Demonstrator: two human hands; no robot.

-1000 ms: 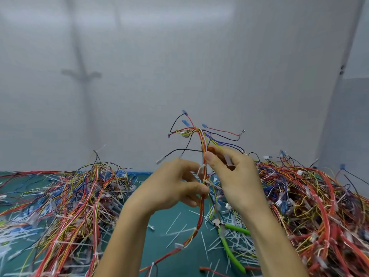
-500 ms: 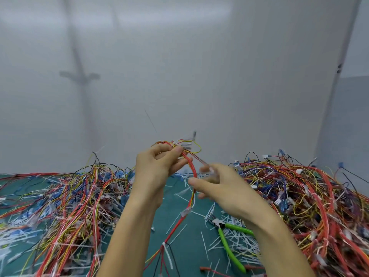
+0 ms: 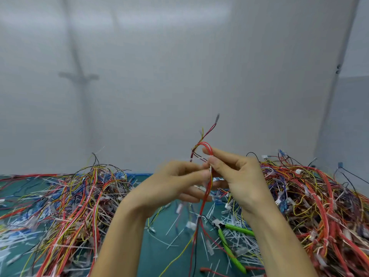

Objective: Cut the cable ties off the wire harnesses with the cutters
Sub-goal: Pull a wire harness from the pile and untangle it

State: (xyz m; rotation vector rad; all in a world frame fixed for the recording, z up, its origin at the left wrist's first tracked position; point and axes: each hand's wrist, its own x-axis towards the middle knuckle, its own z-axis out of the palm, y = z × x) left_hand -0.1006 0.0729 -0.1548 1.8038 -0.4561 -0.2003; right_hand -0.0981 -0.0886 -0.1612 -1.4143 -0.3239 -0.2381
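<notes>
Left of my left hand (image 3: 171, 184) lies a harness pile (image 3: 69, 196). That hand, blurred, pinches the red harness (image 3: 202, 206) with curled fingers. My right hand (image 3: 243, 176) pinches its loop just above. The cutters (image 3: 239, 229) lie untouched below my right wrist.

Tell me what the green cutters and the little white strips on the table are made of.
Green-handled cutters: grey head looks like dull metal; the smooth, slightly glossy green handles are probably plastic or rubber coating. Thin white cut cable-tie strips: likely plastic, being pale, slim and straight or gently bent.
</notes>
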